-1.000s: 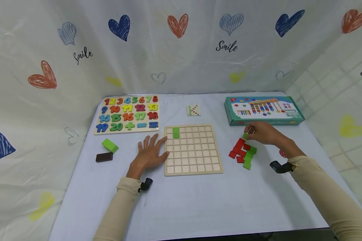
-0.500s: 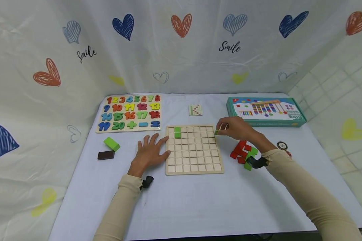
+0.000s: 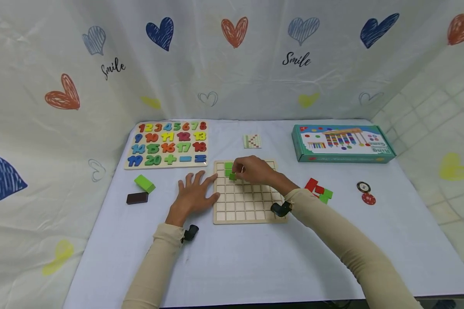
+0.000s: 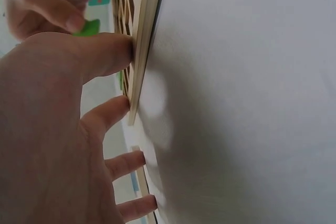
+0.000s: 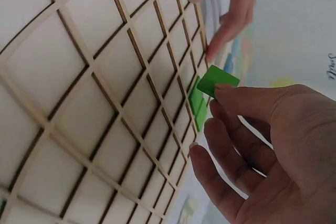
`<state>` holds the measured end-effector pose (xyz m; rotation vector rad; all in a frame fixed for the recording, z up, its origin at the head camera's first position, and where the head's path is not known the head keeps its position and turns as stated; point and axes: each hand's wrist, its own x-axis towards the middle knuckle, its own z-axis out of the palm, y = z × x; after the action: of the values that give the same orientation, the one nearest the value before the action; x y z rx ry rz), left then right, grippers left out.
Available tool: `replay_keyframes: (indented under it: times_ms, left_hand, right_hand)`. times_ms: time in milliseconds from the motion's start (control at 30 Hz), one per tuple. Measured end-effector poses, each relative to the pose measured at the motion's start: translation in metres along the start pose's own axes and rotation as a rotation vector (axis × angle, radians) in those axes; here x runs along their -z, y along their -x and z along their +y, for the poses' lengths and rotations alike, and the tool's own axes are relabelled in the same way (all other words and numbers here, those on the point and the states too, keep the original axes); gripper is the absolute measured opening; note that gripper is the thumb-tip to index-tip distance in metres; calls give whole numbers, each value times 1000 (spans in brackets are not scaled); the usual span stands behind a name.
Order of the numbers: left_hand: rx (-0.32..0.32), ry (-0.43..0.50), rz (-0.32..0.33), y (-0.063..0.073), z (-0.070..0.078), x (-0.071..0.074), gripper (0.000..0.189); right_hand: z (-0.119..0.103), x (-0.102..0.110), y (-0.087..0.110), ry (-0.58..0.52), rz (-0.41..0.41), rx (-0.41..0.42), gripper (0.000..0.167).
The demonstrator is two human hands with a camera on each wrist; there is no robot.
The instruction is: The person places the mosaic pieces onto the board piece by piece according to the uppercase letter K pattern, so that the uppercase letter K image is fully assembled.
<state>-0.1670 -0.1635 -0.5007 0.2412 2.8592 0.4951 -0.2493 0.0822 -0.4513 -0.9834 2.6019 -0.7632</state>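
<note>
A wooden grid board (image 3: 251, 222) lies mid-table, with two green tiles (image 3: 228, 166) set in neighbouring cells near its far left corner. Above those cells my right hand (image 3: 253, 170) pinches another green tile (image 5: 218, 80) between thumb and fingers, held tilted and clear of the grid in the right wrist view. My left hand (image 3: 192, 199) spreads its fingers at the board's left edge; thumb and index finger touch the rim in the left wrist view. Red tiles (image 3: 311, 184) and green tiles (image 3: 326, 195) lie in a loose group right of the board, partly hidden by the right forearm.
A number puzzle board (image 3: 166, 145) stands back left, with a green block (image 3: 145, 183) and a dark brown block (image 3: 137, 198) before it. A small pattern card (image 3: 252, 141) lies behind the grid. Back right is a teal box (image 3: 344, 143); two round chips (image 3: 368, 198) lie nearer.
My right hand has carried a green tile leftward from the loose group to above the board's far left part. The left hand has stayed at the board's edge.
</note>
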Motion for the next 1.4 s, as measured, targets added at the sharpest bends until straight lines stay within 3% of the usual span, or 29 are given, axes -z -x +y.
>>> replay_keyframes:
  times_ms: [233, 767, 1100, 1400]
  left_hand:
    - [-5, -20, -21, -3, 2, 1, 71]
    - [12, 17, -29, 0, 3, 6, 71]
    - [30, 28, -42, -2, 1, -1, 71]
    - [37, 30, -43, 0, 4, 1, 72]
  right_hand:
    - [-1, -15, -11, 27, -46, -44, 8]
    - [-2, -24, -18, 17, -53, -77, 6]
    - [1, -21, -8, 35, -34, -116, 4]
    - [10, -1, 18, 31, 37, -146, 8]
